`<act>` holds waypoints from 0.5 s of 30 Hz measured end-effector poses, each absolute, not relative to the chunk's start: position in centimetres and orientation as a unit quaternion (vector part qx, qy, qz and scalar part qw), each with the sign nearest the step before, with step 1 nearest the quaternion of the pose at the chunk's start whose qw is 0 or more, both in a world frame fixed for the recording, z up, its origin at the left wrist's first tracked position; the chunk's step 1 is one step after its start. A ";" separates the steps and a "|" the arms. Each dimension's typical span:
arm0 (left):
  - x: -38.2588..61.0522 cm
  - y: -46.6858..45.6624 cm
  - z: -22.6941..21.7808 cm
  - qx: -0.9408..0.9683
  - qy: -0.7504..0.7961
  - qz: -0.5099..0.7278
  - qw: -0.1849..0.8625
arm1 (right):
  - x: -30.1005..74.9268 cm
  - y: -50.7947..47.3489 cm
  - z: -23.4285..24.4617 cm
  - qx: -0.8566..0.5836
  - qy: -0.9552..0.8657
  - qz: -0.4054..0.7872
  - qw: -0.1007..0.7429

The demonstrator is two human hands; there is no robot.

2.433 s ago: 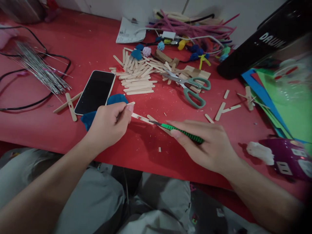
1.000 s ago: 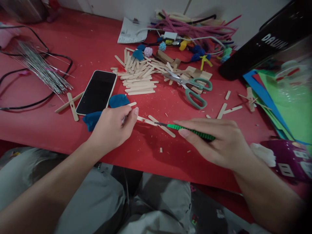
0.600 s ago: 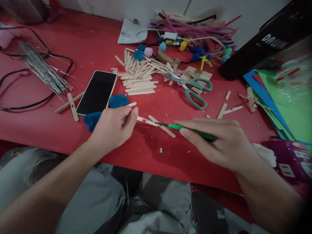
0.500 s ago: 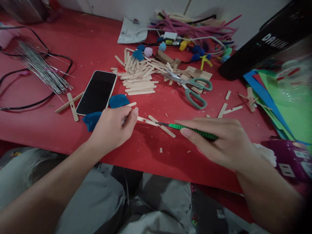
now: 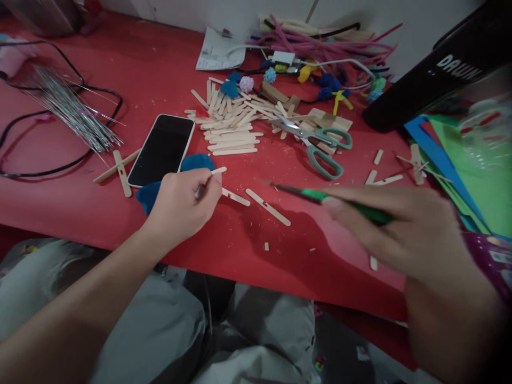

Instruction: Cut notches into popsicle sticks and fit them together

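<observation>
My left hand (image 5: 182, 205) is closed, pinching the near end of a thin wooden craft stick (image 5: 234, 196) that lies on the red table (image 5: 160, 69). My right hand (image 5: 404, 229) is blurred and lifted off the table to the right, gripping a green-handled craft knife (image 5: 320, 197) whose blade tip points left, clear of the stick. A second loose stick (image 5: 268, 207) lies just right of the held one. Blue clay pieces (image 5: 196, 161) sit behind my left hand.
A phone (image 5: 162, 149) lies face up at the left. Behind it are a pile of craft sticks (image 5: 230, 125), green-handled scissors (image 5: 320, 146), pipe cleaners (image 5: 320, 48), silver wires (image 5: 68, 109), a black cable (image 5: 48, 170), a black container (image 5: 436, 80), and coloured paper sheets (image 5: 468, 170).
My right hand has pulled the knife up and to the right, off the stick. My left hand keeps its pinch on the stick in about the same place.
</observation>
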State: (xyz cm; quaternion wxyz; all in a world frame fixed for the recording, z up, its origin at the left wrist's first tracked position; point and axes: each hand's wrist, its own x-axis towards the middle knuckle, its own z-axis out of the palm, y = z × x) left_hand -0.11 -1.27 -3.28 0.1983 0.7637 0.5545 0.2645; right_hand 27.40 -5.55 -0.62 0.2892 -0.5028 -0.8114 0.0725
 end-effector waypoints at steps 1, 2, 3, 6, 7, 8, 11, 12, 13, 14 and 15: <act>-0.1 -1.2 -3.3 0.762 0.555 0.267 0.203 | 27.8 -5.5 -0.5 -0.517 -0.798 0.059 0.304; -0.1 -1.2 -3.3 0.763 0.551 0.265 0.209 | 28.1 -5.4 -0.4 -0.543 -0.782 0.049 0.303; -0.1 -1.2 -3.3 0.767 0.546 0.262 0.213 | 28.3 -5.3 -0.3 -0.554 -0.775 0.042 0.301; -0.1 -1.1 -3.3 0.772 0.540 0.257 0.217 | 27.8 -5.4 -0.2 -0.518 -0.801 0.073 0.291; -0.1 -1.1 -3.3 0.771 0.539 0.258 0.219 | 27.4 -5.5 -0.3 -0.507 -0.809 0.082 0.287; -0.1 -1.1 -3.3 0.770 0.538 0.261 0.223 | 27.1 -5.6 -0.4 -0.500 -0.815 0.090 0.279; -0.2 -1.1 -3.3 0.768 0.535 0.265 0.232 | 26.3 -5.8 -1.0 -0.496 -0.820 0.113 0.262; -0.2 -1.1 -3.3 0.767 0.537 0.264 0.233 | 26.1 -5.8 -1.2 -0.500 -0.821 0.127 0.246; -0.2 -1.1 -3.3 0.766 0.539 0.262 0.233 | 26.1 -5.8 -1.4 -0.504 -0.821 0.146 0.225; -0.2 -1.1 -3.3 0.767 0.540 0.258 0.232 | 26.0 -5.8 -1.5 -0.508 -0.821 0.166 0.202; -0.2 -1.1 -3.4 0.768 0.542 0.251 0.230 | 26.0 -5.8 -1.6 -0.510 -0.820 0.186 0.180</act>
